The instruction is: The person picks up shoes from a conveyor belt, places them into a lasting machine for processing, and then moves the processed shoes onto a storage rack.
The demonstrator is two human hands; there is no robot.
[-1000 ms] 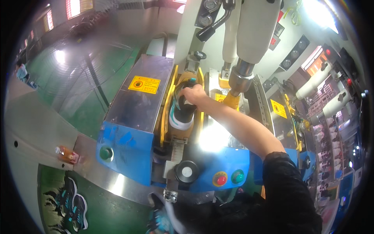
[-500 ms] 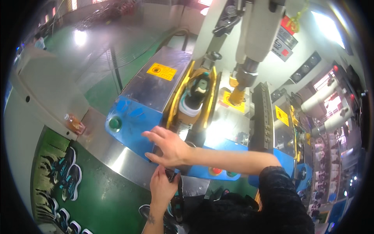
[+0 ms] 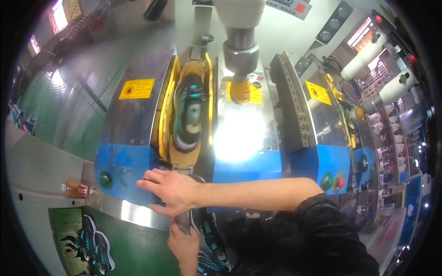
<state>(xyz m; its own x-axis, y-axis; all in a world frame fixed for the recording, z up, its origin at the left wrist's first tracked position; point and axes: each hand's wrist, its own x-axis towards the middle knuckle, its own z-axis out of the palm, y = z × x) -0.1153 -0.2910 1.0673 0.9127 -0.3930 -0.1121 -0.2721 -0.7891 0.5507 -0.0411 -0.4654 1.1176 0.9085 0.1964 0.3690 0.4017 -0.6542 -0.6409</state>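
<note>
My right hand (image 3: 171,192) reaches across from the right, palm down with its fingers apart, over the front edge of the blue-fronted press. Nothing shows in its grip. Just below it, my left hand (image 3: 185,244) is closed around a dark grey piece (image 3: 183,223), whose lower part the fingers hide. Against that hand lies a black and teal sneaker (image 3: 212,237), partly covered by my right forearm. Another black and teal sneaker (image 3: 189,108) sits in the press, between two yellow side pads (image 3: 168,110), on a tan base.
A metal press head (image 3: 241,60) hangs over the neighbouring bay. Green buttons (image 3: 105,180) and a red button (image 3: 340,183) are on the blue fronts. A bottle (image 3: 75,189) lies at the left. Several sneakers (image 3: 94,244) rest on the lower left. A fan (image 3: 69,78) stands behind.
My view has swung so the press stands straighter and further left. The sneaker in the press shows more fully. My two hands stay close together, right above left.
</note>
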